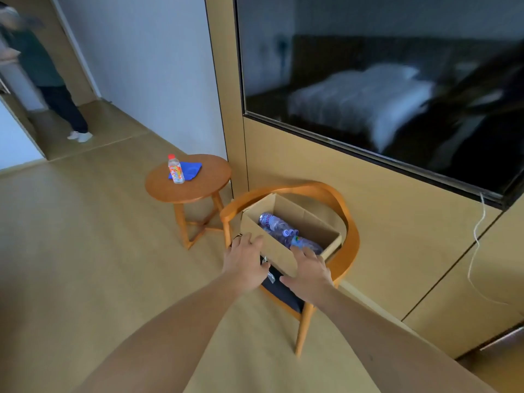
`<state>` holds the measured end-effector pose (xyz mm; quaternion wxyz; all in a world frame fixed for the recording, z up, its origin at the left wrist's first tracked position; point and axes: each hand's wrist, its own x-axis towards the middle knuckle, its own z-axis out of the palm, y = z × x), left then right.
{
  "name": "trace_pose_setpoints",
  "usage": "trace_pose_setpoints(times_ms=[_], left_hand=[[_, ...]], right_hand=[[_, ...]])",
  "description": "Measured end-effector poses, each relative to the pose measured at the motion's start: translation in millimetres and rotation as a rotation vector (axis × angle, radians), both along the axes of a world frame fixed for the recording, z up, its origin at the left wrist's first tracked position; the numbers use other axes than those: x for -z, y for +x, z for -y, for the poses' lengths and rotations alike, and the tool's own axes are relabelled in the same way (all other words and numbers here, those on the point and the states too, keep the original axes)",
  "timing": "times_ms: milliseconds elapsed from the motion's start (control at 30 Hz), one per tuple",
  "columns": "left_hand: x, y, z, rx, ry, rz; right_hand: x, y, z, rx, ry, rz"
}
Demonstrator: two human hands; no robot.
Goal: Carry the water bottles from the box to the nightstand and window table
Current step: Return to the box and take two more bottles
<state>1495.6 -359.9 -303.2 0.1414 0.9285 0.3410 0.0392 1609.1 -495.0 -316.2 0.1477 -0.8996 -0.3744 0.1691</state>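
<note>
Box [272, 245] sits open-topped on the chair [334, 199] seat, at about 5 o'clock from the round counter [204, 188]. Water bottles [279, 225] lie on their sides inside it, caps toward the near end; exact count unclear, at least three.

Left hand [245, 263] rests on the outside of the near box wall at its left corner, fingers spread fairly wide, holding nothing. Right hand [307, 269] is at the near rim around 3 o'clock from the left, fingers reaching over the edge toward the nearest bottle, also holding nothing; can't tell if the fingertips touch it.

Step looks like the first pick: nothing carried yet by the look of it.

To do it well:
- left hand steadies the box so it doesn't slide on the seat
- right hand goes over the rim, wraps a bottle mid-body, not at the cap
- lift straight up clear of the wall; the flap at 12 o'clock is out of the way

Round counter already carries an orange-label bottle [176, 169] on a blue cloth [189, 168]. Another person [42, 72] stands at the doorway, 10 o'clock, well apart.
</note>
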Motion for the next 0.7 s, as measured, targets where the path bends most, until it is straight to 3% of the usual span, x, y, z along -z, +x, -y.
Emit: trace_pose_setpoints(times_ms=[700], left_hand=[[116, 235, -217, 0.133, -0.111, -0.284]], right_hand=[[122, 214, -202, 0.132, -0.150, -0.297]])
